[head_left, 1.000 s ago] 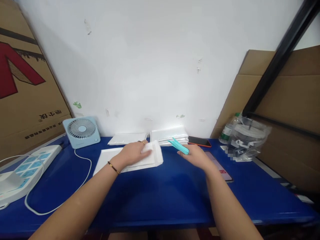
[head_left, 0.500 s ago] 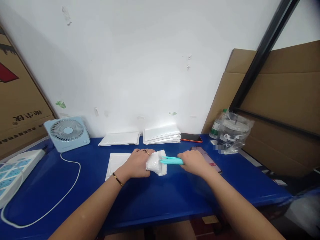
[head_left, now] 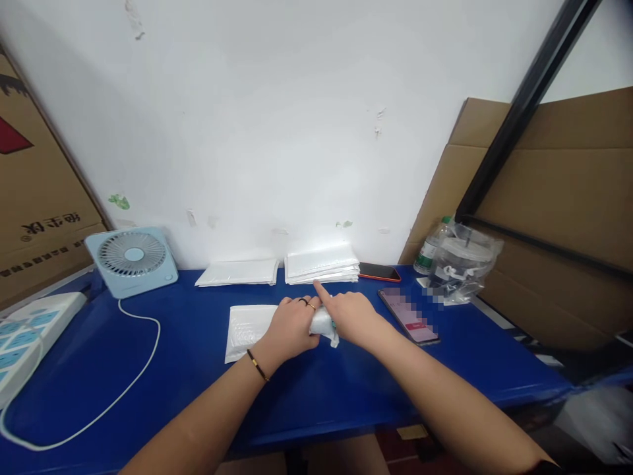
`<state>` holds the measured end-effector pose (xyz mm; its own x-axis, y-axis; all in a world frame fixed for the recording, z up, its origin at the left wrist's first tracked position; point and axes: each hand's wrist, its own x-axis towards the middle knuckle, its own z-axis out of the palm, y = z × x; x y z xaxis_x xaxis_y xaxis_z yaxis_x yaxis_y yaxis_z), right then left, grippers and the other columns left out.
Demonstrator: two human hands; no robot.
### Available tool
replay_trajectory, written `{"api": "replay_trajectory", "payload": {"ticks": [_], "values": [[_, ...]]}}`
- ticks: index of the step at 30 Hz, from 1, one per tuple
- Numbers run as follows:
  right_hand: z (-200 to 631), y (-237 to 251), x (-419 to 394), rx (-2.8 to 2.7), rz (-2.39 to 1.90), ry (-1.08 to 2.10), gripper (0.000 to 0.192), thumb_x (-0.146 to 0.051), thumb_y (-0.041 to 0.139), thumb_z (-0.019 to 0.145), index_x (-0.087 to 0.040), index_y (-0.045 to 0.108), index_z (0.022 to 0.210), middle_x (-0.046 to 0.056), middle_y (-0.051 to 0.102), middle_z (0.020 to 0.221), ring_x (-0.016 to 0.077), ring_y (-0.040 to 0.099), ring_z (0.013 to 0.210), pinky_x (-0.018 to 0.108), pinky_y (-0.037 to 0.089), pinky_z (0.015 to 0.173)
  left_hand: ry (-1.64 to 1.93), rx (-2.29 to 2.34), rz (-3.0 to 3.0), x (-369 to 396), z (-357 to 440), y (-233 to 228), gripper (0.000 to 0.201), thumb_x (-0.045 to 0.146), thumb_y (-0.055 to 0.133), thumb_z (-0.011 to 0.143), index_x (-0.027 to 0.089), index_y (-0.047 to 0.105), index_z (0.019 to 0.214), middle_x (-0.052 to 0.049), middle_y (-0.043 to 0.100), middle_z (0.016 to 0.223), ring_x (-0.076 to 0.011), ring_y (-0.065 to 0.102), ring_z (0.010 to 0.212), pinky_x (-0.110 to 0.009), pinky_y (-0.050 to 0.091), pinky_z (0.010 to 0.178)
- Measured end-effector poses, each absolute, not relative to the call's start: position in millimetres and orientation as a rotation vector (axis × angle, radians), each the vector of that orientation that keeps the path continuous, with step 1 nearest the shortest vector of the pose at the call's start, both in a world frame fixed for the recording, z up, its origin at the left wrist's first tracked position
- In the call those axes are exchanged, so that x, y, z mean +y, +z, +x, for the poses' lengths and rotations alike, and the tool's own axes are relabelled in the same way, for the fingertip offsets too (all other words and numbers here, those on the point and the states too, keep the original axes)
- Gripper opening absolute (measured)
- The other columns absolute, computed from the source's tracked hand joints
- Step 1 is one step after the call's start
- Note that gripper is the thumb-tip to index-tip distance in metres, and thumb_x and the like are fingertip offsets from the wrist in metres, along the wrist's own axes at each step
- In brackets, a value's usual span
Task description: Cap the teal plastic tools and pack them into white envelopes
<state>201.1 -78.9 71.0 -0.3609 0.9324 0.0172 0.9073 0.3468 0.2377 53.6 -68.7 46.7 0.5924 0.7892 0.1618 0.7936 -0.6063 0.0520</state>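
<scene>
At nine o'clock a power strip [head_left: 22,336] and small fan [head_left: 132,258] sit on the blue surface [head_left: 346,402]. Near centre, the left hand [head_left: 291,326] pins a white padded envelope [head_left: 250,326], fingers curled over its open end. The right hand [head_left: 349,315], just beside it, seems to push a teal item [head_left: 333,324] inside; its fingers look closed on that, forefinger extended. The insertion looks nearly finished; the sealing is not yet done. Envelope stacks [head_left: 321,264] wait at twelve o'clock, a phone [head_left: 408,315] at three.
</scene>
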Motion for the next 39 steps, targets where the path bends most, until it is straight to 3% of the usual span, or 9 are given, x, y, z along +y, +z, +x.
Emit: {"api": "replay_trajectory", "payload": {"ticks": [5, 9, 13, 15, 19, 23, 27, 30, 39], "values": [[206, 69, -78, 2.557, 1.69, 0.082, 0.097, -0.015, 0.066, 0.066, -0.024, 0.011, 0.146, 0.012, 0.066, 0.091, 0.0268, 0.064, 0.081, 0.032, 0.045, 0.068, -0.178, -1.419, -2.77, -68, 54, 40, 0.03, 0.029, 0.059, 0.072, 0.017, 0.054, 0.1, -0.009, 0.065, 0.094, -0.0264, 0.061, 0.089, -0.036, 0.043, 0.076], [235, 69, -83, 2.943, 1.683, -0.549, 0.107, -0.037, 0.075, 0.062, -0.029, 0.01, 0.145, 0.011, 0.053, 0.126, 0.0266, 0.054, 0.109, 0.033, 0.045, 0.083, -0.189, -1.524, -2.801, -63, 45, 40, 0.024, 0.035, 0.055, 0.074, 0.021, 0.052, 0.093, -0.005, 0.066, 0.087, -0.0241, 0.063, 0.082, -0.031, 0.044, 0.067], [235, 42, -83, 3.072, 2.19, -1.05, 0.057, -0.049, 0.017, 0.095, -0.023, 0.011, 0.146, 0.01, 0.029, 0.147, 0.0182, 0.03, 0.134, 0.035, 0.032, 0.103, -0.251, -1.568, -2.875, -59, 43, 37, 0.025, 0.036, 0.055, 0.072, 0.023, 0.051, 0.093, -0.003, 0.065, 0.085, -0.0224, 0.063, 0.078, -0.028, 0.043, 0.062], [220, 24, -81, 2.862, 2.351, -1.196, 0.059, -0.048, 0.003, 0.095, -0.021, 0.014, 0.146, 0.009, 0.03, 0.147, 0.0159, 0.029, 0.135, 0.035, 0.029, 0.106, -0.232, -1.516, -2.939, -59, 47, 33, 0.036, 0.04, 0.059, 0.068, 0.022, 0.052, 0.097, -0.004, 0.065, 0.09, -0.0237, 0.062, 0.082, -0.03, 0.044, 0.067], [206, 4, -78, 2.598, 2.276, -1.274, 0.071, -0.062, 0.021, 0.09, -0.016, 0.027, 0.143, 0.008, 0.025, 0.149, 0.0197, 0.016, 0.139, 0.038, 0.015, 0.112, -0.169, -1.403, -3.0, -62, 46, 28, 0.079, 0.057, 0.072, 0.049, 0.019, 0.052, 0.115, -0.013, 0.057, 0.117, -0.0316, 0.052, 0.109, -0.042, 0.038, 0.093], [227, 4, -82, 2.618, 2.621, -1.592, 0.067, -0.06, 0.015, 0.091, -0.019, 0.029, 0.142, 0.006, 0.028, 0.148, 0.017, 0.023, 0.137, 0.037, 0.022, 0.111, -0.238, -1.413, -3.052, -65, 8, 31, 0.113, 0.071, 0.068, 0.047, 0.026, 0.025, 0.141, -0.012, 0.029, 0.147, -0.0342, 0.023, 0.135, -0.053, 0.015, 0.109], [234, 0, -94, 2.373, 2.502, -2.741, 0.061, -0.059, 0.03, 0.09, -0.019, 0.045, 0.133, 0.006, 0.042, 0.141, 0.019, 0.034, 0.132, 0.035, 0.024, 0.111, -0.487, -1.814, -2.907, -75, -48, 17, 0.089, 0.068, 0.057, 0.066, 0.027, 0.029, 0.14, -0.009, 0.02, 0.151, -0.035, 0.013, 0.138, -0.054, 0.02, 0.108], [216, -5, -102, 1.946, 2.41, -3.272, 0.055, -0.058, 0.041, 0.087, -0.022, 0.052, 0.127, 0.004, 0.045, 0.139, 0.0197, 0.034, 0.132, 0.036, 0.019, 0.113, -0.918, -2.142, -2.635, -87, -71, -4, 0.075, 0.062, 0.043, 0.08, 0.019, 0.031, 0.139, -0.014, 0.022, 0.149, -0.0332, 0.014, 0.138, -0.054, 0.02, 0.109], [175, -12, -112, 1.838, 2.341, -3.419, 0.057, -0.055, 0.039, 0.088, -0.025, 0.041, 0.136, 0.002, 0.037, 0.144, 0.0196, 0.027, 0.136, 0.041, 0.017, 0.114, -1.361, -2.319, -2.56, -98, -67, -13, 0.067, 0.058, 0.031, 0.088, 0.016, 0.028, 0.14, -0.013, 0.027, 0.148, -0.0244, 0.023, 0.137, -0.046, 0.019, 0.112]]}}
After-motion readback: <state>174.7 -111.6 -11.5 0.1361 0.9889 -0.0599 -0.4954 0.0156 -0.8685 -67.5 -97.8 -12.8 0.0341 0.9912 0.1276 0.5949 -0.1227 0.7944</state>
